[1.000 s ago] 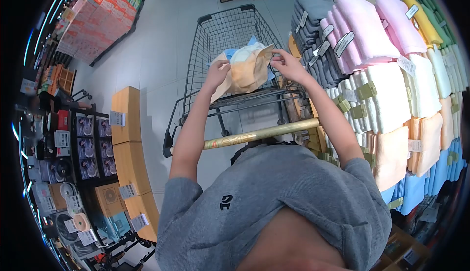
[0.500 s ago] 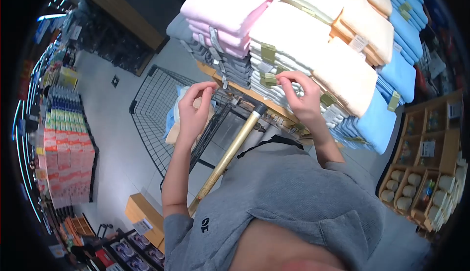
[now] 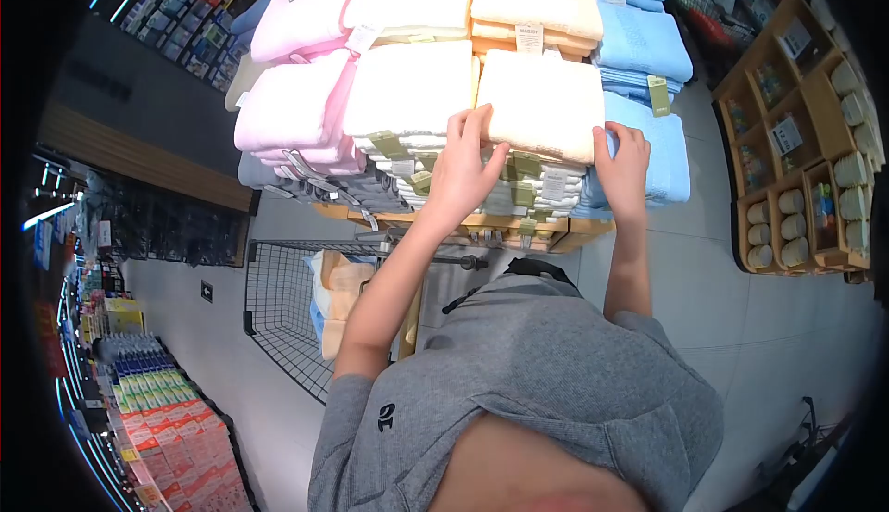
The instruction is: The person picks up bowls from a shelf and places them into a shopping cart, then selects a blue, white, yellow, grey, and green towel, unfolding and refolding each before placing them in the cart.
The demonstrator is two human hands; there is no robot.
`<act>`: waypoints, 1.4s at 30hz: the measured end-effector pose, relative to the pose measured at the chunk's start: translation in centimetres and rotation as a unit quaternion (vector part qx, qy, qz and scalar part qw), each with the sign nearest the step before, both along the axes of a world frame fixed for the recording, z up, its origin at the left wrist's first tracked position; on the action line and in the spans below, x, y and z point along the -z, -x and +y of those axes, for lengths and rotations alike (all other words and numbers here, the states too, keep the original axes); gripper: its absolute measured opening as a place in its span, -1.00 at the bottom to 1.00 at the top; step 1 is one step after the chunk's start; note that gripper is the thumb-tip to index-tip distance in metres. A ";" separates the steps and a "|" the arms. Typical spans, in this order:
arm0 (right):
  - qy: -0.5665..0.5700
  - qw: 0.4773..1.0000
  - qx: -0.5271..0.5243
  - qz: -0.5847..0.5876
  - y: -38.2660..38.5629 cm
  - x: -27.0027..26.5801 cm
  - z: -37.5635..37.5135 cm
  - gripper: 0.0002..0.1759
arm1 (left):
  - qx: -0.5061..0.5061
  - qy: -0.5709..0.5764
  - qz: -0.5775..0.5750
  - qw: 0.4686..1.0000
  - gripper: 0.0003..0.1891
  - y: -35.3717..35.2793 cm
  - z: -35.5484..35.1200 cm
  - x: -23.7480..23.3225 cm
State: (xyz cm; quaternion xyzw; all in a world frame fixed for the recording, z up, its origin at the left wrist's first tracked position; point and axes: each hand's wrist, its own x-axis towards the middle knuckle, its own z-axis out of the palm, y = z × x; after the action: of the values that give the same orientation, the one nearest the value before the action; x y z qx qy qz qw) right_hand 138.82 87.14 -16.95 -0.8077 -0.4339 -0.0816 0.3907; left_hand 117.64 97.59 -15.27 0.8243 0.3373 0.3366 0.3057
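Observation:
A folded cream towel [image 3: 542,103] lies on top of the front stack, between my two hands. My left hand [image 3: 463,168] is at its left front corner, fingertips against the edge and thumb apart. At the towel's right edge, my right hand [image 3: 622,165] has its thumb and fingers parted, close to or touching the side. White towels [image 3: 412,91] are stacked just left of my left hand, with green tags hanging at the front. Folded blue towels [image 3: 662,142] lie beside my right hand.
Pink towels [image 3: 292,109] and grey ones [image 3: 375,188] fill the display's left side. A wire shopping cart [image 3: 278,276] with folded towels [image 3: 341,294] inside stands at left. Wooden shelving [image 3: 806,146] is on the right. Red-and-white boxes [image 3: 190,447] are stacked at lower left.
My view has turned toward the towel display. Both hands, earlier pinched in front of the stacks, have moved forward to either side of the cream towel, and their fingers have parted.

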 end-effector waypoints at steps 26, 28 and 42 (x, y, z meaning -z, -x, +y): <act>-0.016 0.779 -0.623 0.077 14.3 -3.1 1.5 -0.37 | 0.097 0.174 -0.453 0.869 -0.36 12.1 -7.5 1.7; 0.020 0.753 -0.658 -0.014 17.5 -5.0 2.9 -0.41 | 0.087 0.151 -0.514 0.840 -0.48 14.8 -8.7 0.7; -0.002 0.638 -0.767 0.063 43.2 0.4 11.1 -0.76 | -0.413 0.152 -0.693 0.571 -0.42 34.0 -13.8 6.8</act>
State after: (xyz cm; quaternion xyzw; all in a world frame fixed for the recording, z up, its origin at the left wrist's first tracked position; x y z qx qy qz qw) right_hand 95.65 98.21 -17.33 -0.1872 -0.8718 0.2979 0.3408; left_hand 83.63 83.81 -22.06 0.0519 0.3728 0.8382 0.3945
